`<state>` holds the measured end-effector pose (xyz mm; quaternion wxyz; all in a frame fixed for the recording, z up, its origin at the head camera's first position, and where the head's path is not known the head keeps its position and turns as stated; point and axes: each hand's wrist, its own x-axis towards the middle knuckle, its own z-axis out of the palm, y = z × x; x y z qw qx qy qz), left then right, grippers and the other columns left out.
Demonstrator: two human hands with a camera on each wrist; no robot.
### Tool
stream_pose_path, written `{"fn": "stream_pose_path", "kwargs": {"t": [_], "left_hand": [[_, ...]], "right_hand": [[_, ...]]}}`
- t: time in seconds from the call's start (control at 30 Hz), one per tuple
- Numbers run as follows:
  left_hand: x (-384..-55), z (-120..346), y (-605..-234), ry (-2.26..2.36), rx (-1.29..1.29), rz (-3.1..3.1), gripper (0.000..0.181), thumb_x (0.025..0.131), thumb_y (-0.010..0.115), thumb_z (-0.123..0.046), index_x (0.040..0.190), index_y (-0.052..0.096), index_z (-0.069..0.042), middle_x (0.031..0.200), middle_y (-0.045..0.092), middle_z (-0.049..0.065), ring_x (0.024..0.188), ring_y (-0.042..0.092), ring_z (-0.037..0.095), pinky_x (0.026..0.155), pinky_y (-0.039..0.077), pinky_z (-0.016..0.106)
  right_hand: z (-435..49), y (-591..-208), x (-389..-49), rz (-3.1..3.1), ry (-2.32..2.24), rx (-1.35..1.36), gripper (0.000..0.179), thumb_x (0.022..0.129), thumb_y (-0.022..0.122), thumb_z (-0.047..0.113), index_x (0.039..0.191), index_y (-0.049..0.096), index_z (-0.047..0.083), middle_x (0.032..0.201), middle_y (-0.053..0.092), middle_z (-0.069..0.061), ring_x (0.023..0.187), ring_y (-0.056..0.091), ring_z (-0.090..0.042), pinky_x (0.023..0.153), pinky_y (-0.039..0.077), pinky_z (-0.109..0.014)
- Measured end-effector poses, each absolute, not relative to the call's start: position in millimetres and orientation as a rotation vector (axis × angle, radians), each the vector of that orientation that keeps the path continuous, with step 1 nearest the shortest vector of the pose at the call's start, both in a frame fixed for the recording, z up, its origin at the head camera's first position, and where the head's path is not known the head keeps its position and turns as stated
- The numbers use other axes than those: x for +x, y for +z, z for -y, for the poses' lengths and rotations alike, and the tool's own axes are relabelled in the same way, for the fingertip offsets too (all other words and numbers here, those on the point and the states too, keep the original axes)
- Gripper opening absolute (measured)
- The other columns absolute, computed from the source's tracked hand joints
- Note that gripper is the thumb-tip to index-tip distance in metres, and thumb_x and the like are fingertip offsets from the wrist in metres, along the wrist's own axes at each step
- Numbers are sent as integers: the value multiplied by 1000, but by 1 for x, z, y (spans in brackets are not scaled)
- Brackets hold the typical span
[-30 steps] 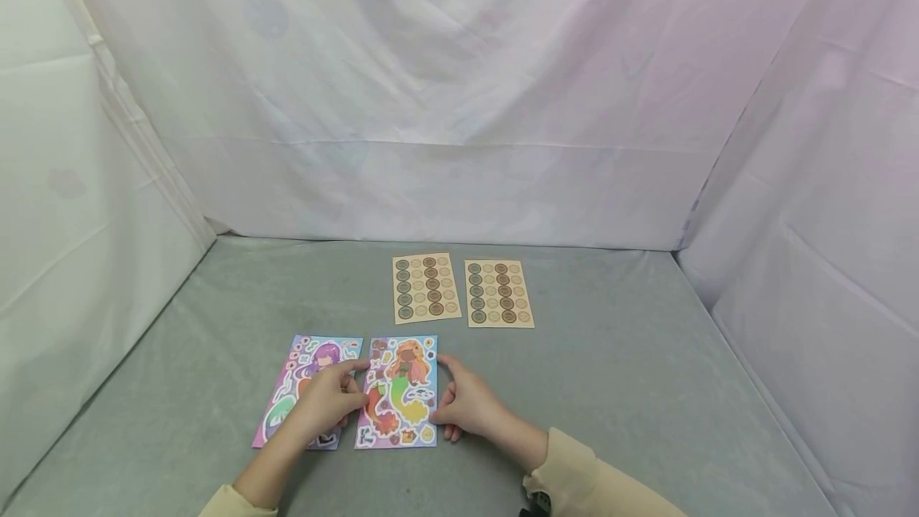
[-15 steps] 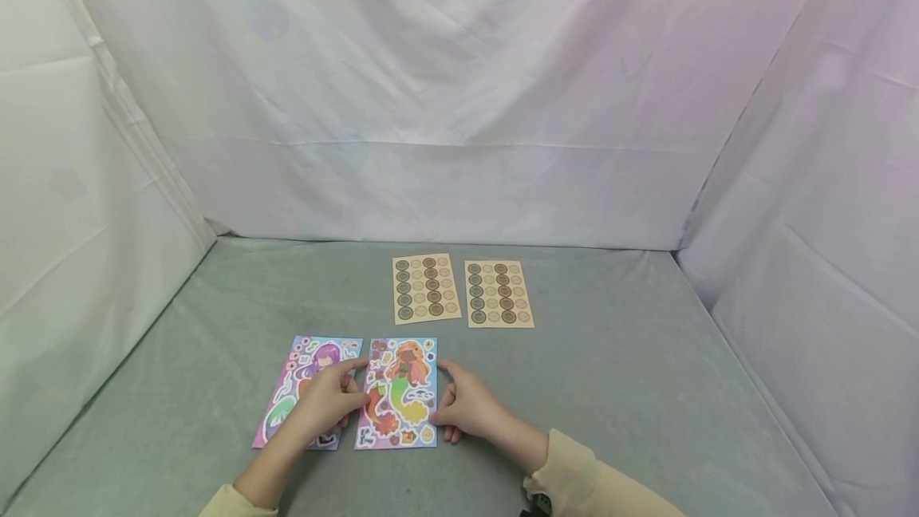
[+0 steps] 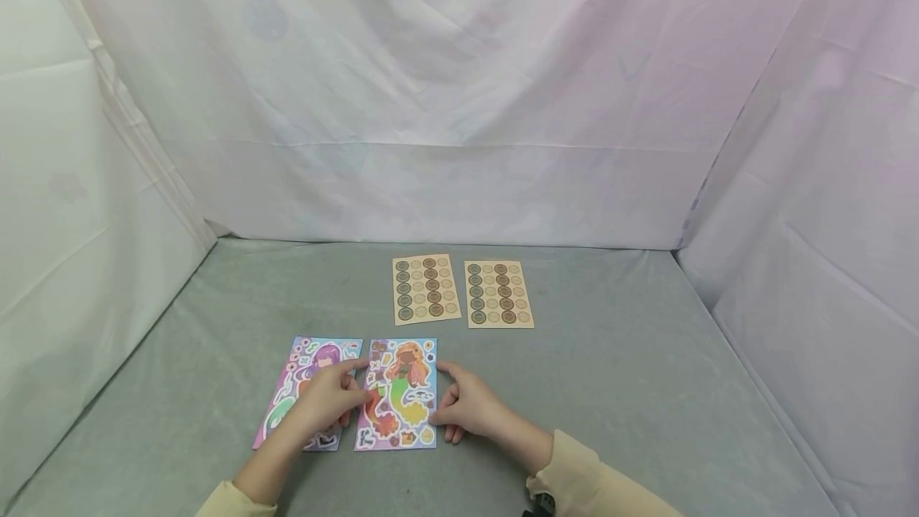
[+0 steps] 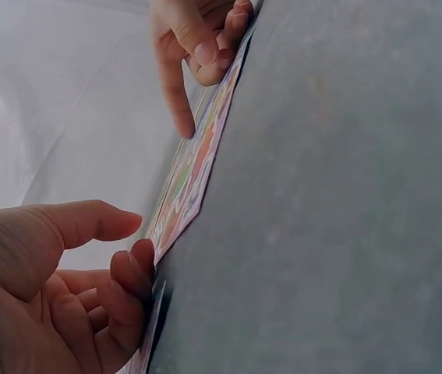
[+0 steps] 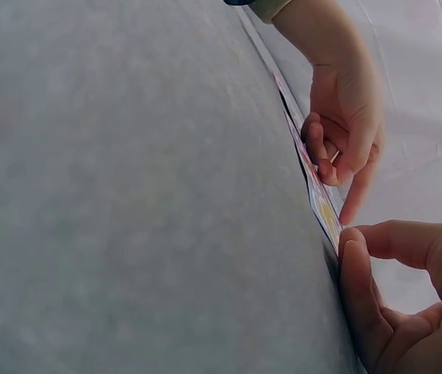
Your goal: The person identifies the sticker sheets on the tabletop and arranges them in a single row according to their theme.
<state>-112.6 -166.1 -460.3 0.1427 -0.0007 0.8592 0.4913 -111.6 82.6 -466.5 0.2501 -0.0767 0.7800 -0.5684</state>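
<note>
A sticker sheet [image 3: 405, 389] with an orange-haired mermaid lies on the grey table. My left hand [image 3: 329, 396] touches its left edge with index fingertip and thumb spread apart, while other fingers curl under the palm. At the right edge, my right hand [image 3: 470, 403] touches it likewise. Close beside it on the left lies a second mermaid sheet [image 3: 326, 351] with purple hair, partly covered by my left hand and forearm. In the left wrist view the first sheet [image 4: 193, 175] runs between both hands. The right wrist view shows the sheet [image 5: 323, 210] edge-on, its surface barely visible.
Two tan sheets of round stickers, a left one [image 3: 427, 289] and a right one [image 3: 498, 294], lie farther back on the grey table [image 3: 610, 357]. White cloth [image 3: 459, 86] hangs behind the table and along both sides.
</note>
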Motion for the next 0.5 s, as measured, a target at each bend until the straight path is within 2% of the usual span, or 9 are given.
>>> {"fn": "stream_pose_path", "kwargs": {"t": [0.23, 0.5], "left_hand": [[-117, 165, -457, 1449, -22, -2459, 57, 79, 73, -9, 132, 53, 1, 64, 59, 5, 42, 48, 16, 35, 37, 26], [-122, 163, -451, 1443, 35, -2543, 50, 82, 69, -8, 129, 56, 2, 67, 61, 4, 49, 52, 18, 42, 39, 26]], "right_hand": [[-88, -466, -114, -2083, -1571, -218, 83, 74, 77, -4, 144, 32, -3, 68, 65, -10, 44, 56, -14, 40, 50, -29], [-95, -466, -118, -2115, -1572, -225, 77, 77, 74, -2, 143, 34, -3, 72, 66, -8, 50, 60, -19, 43, 51, -30]]}}
